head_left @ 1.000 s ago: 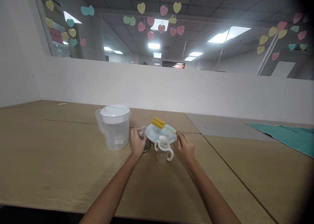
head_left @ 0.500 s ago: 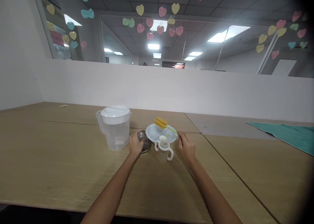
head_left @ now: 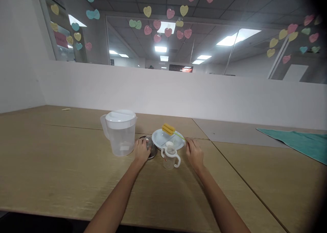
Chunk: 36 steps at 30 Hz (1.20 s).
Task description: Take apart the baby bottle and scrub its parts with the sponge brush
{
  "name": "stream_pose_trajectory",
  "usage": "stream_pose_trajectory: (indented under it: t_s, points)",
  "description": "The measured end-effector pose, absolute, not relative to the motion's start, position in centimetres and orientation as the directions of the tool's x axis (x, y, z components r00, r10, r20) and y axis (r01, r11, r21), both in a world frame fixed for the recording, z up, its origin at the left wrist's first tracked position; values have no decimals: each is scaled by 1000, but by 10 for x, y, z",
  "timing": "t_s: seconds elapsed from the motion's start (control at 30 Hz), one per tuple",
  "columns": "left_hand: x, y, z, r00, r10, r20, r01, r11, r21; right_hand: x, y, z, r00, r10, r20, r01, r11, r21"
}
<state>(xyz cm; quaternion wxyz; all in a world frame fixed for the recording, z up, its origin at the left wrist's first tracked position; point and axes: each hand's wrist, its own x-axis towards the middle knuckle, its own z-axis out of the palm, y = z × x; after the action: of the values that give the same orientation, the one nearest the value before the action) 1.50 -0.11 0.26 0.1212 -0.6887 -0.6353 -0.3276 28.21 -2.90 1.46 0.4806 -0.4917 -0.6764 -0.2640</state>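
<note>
My right hand (head_left: 194,153) is closed around the thin yellow-green handle of a bottle brush (head_left: 168,129). Its yellow sponge head is over a pale plate (head_left: 156,137). On the left, my left hand (head_left: 142,150) has its fingers closed on a small clear cover (head_left: 148,141) at a metal bowl (head_left: 154,152); the palm and wrist hide part of both. Between my hands stands a clear baby bottle (head_left: 168,162), upright and uncapped, with two white side handles. A small white round piece (head_left: 169,143) shows at the plate's near edge, behind the bottle mouth.
A clear pitcher (head_left: 122,139) with a white lid stands just left of my left hand. A teal cloth (head_left: 301,142) lies at the right of the wooden table (head_left: 76,171). One small pale flat piece (head_left: 65,109) lies far left. Behind is a white wall (head_left: 163,93).
My left hand has lowered the clear cover slightly to the left and down, at the metal bowl. The brush head has shifted a little right. Bottle, plate and pitcher stay put.
</note>
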Motion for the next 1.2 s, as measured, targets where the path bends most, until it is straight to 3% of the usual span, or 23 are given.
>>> stream_pose_trajectory:
  t_s: [0.47, 0.77, 1.0, 1.2]
  points:
    - [19, -5, 8, 43, 804, 594, 948, -220, 229, 301, -27, 20, 1, 422, 906, 995, 89, -42]
    - [20, -6, 8, 17, 788, 615, 946, -212, 246, 300, -17, 5, -111, 575, 811, 992, 113, 55]
    - [21, -7, 9, 13, 774, 633, 935, -233, 266, 305, -20, 10, -25, 518, 855, 994, 107, -35]
    - [26, -5, 24, -28, 701, 712, 836, -374, 402, 298, -17, 7, 69, 523, 849, 973, 151, -172]
